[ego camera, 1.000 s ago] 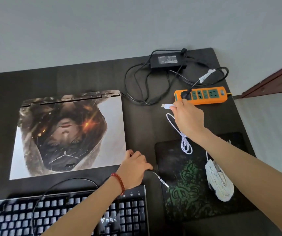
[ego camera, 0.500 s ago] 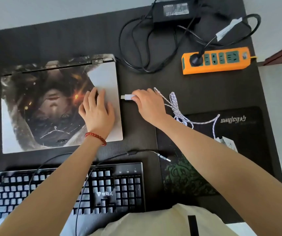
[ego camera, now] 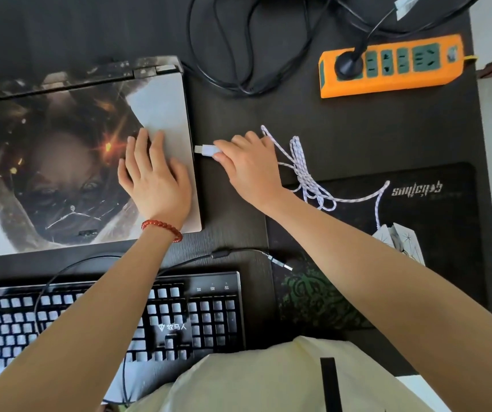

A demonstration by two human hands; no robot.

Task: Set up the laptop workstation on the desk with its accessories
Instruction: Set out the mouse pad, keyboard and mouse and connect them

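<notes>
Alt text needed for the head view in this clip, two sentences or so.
The right hand pinches a white USB plug just short of the closed laptop's right edge, while the left hand lies flat on its lid. A keyboard, mouse pad and orange power strip surround them on the dark desk.

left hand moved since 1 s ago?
Yes. The left hand went from the desk by the keyboard onto the laptop lid, near its right edge.

One closed laptop (ego camera: 75,156) under the left hand (ego camera: 157,179). One white USB plug (ego camera: 207,150) pinched in the right hand (ego camera: 249,168). One keyboard (ego camera: 114,319) nearer than both hands. One orange power strip (ego camera: 390,66) beyond the right hand. One mouse pad (ego camera: 435,233), one white mouse (ego camera: 399,240) right of it.
</notes>
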